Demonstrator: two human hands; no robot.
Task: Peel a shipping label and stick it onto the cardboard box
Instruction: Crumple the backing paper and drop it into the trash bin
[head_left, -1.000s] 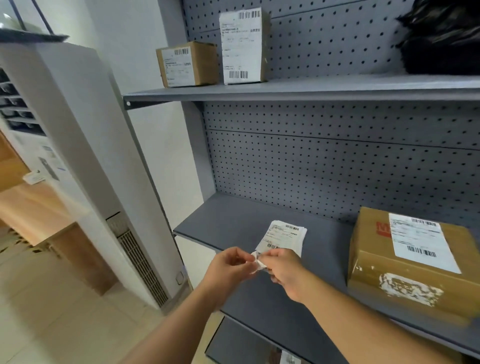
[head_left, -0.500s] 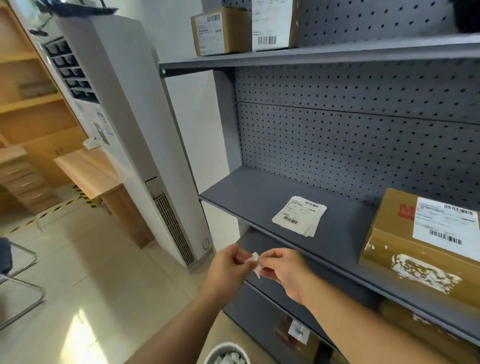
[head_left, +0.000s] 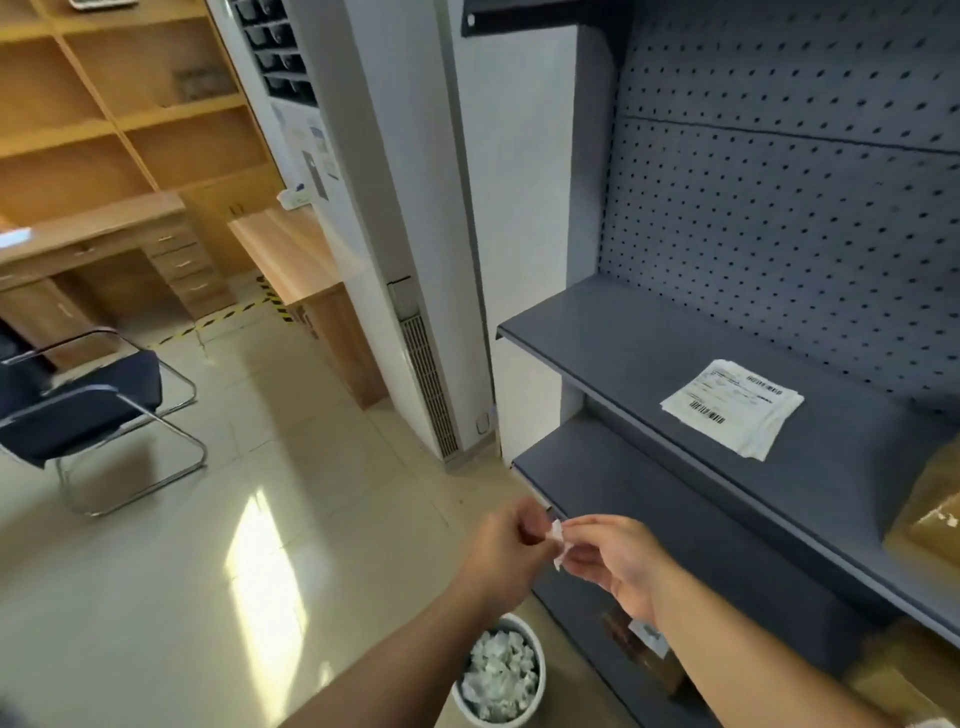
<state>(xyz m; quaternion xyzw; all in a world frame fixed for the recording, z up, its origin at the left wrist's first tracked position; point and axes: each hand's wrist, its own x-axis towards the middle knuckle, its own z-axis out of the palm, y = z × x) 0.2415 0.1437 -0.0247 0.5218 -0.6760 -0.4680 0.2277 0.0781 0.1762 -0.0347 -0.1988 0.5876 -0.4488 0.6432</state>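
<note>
**Label scrap pinched over bin: drop could miss**

Label stack (head_left: 732, 405) lies on the grey shelf (head_left: 613, 332), well apart from the hands. Box (head_left: 935, 504) shows only at the right edge of that shelf. Left hand (head_left: 501, 545) and right hand (head_left: 613, 561) meet at mid-air, both pinched on a small crumpled white scrap (head_left: 557, 535), likely backing. Forearms reach forward, fingers curled inward. Bin (head_left: 501, 673) sits below, under the left forearm. Risk: scrap clings to fingers, or falls beside the bin onto the floor.
</note>
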